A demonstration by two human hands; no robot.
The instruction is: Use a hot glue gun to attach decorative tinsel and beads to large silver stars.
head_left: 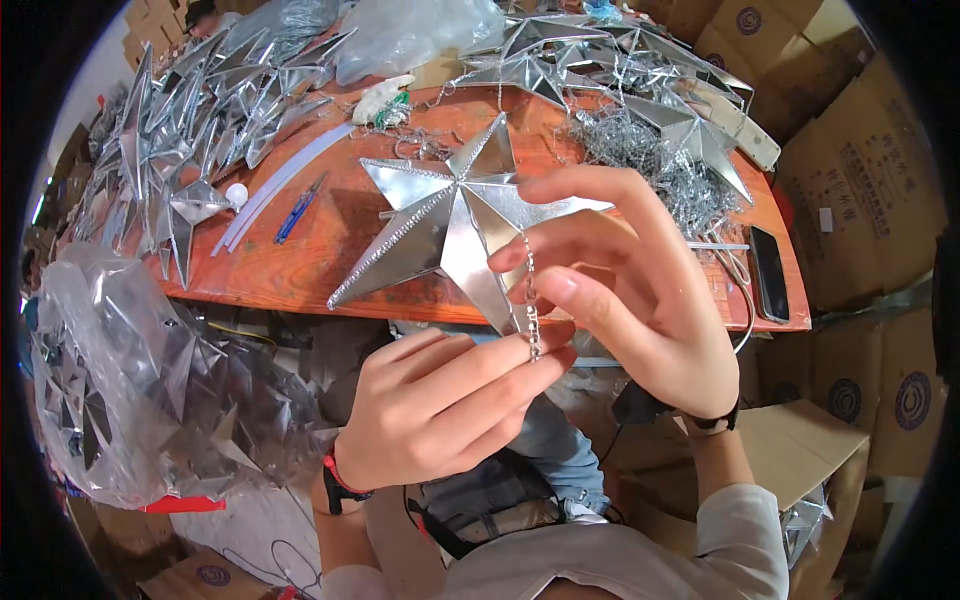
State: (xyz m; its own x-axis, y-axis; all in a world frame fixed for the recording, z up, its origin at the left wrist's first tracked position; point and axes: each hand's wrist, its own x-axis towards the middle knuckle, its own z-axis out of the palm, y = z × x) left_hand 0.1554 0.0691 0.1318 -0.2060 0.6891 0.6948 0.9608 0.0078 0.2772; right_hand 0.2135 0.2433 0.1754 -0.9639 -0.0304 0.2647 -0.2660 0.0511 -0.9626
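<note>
A silver, faceted star (462, 222) is held tilted over the front edge of the table. My left hand (435, 400) is closed on the star's lowest point, gripping it between the thumb side and the fingers. A thin silver bead chain (531, 300) hangs along that point and reaches down to my left fingertips. Around the chain curl the fingers and thumb of my right hand (640, 290), its index finger raised beside the star's right arm. Sparkling trim lines the ridge of the star's lower-left arm. The exact contact of the right fingertips is partly hidden.
On the orange wooden table (330, 255) lie a blue pen (299, 210), pale strips (280, 190), a heap of silver chain (650, 165) and a phone (769, 275). More silver stars (190, 130) crowd the back left. A plastic bag (170, 390) and cardboard boxes (860, 190) flank me.
</note>
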